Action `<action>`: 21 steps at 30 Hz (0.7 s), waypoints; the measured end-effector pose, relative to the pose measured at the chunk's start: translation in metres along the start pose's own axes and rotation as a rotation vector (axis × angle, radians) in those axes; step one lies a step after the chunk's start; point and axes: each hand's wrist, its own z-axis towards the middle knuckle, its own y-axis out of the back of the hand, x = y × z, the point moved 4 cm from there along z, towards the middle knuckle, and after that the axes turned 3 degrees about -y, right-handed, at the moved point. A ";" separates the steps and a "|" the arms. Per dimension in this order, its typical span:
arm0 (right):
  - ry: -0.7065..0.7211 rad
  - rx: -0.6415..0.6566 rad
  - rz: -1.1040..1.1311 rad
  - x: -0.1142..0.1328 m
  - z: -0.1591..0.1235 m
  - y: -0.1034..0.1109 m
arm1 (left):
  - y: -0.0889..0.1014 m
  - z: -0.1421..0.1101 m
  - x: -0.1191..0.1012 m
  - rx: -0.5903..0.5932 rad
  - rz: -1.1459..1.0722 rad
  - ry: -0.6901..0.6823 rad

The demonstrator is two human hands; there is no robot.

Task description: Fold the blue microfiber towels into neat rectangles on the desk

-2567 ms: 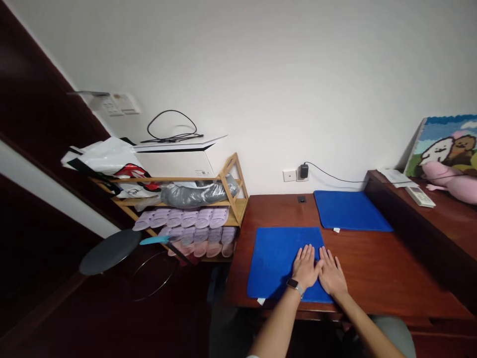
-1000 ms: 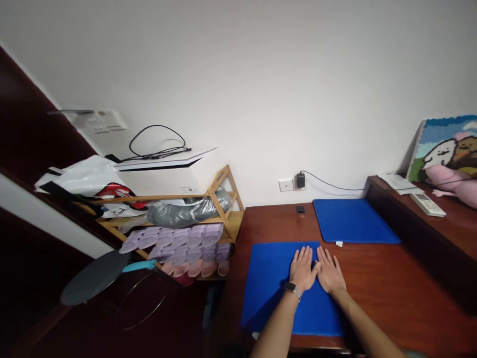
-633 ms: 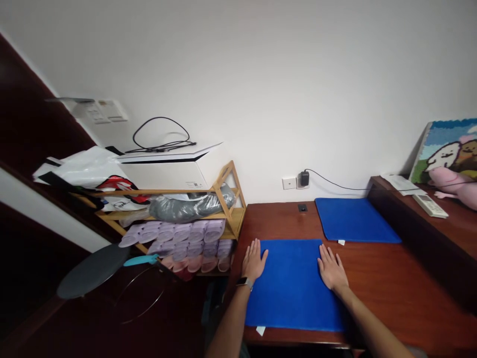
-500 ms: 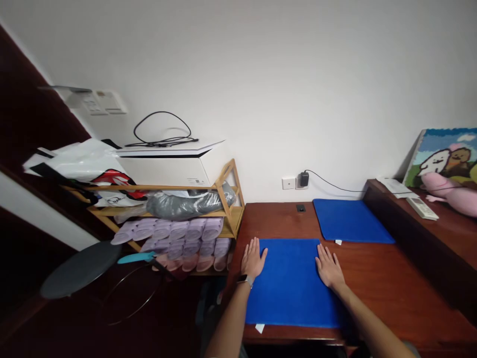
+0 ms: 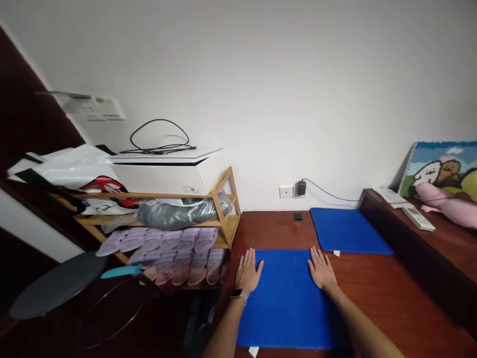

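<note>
A blue cloth (image 5: 285,298) lies spread flat on the reddish-brown wooden table (image 5: 376,293), with a small white tag at its near edge. My left hand (image 5: 248,272) rests flat over its far left corner, fingers stretched out, a watch (image 5: 238,295) on the wrist. On the far right corner lies my right hand (image 5: 321,269), also flat with its fingers apart. Neither hand grips anything. Farther back on the right is a second blue cloth (image 5: 348,229), flat and with a white tag, apart from both hands.
Left of the table stands a wooden rack (image 5: 227,219) with several pairs of slippers (image 5: 175,238) and a white box (image 5: 160,176) on top. A round grey stool (image 5: 59,283) is at far left. A raised ledge on the right bears a remote control (image 5: 418,218) and a pink plush toy (image 5: 447,201).
The view has tilted up slightly, so the scene sits lower in the picture. Both hands stay flat on the same corners of the nearer cloth.
</note>
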 end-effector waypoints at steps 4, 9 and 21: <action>0.008 0.002 0.034 0.001 -0.002 0.001 | 0.010 0.004 -0.016 -0.004 0.053 -0.086; 0.007 0.009 0.071 -0.001 0.000 0.002 | -0.003 0.025 -0.133 0.029 -0.065 -0.337; 0.011 0.010 0.095 -0.004 0.000 0.001 | -0.028 0.040 -0.158 0.141 -0.083 -0.334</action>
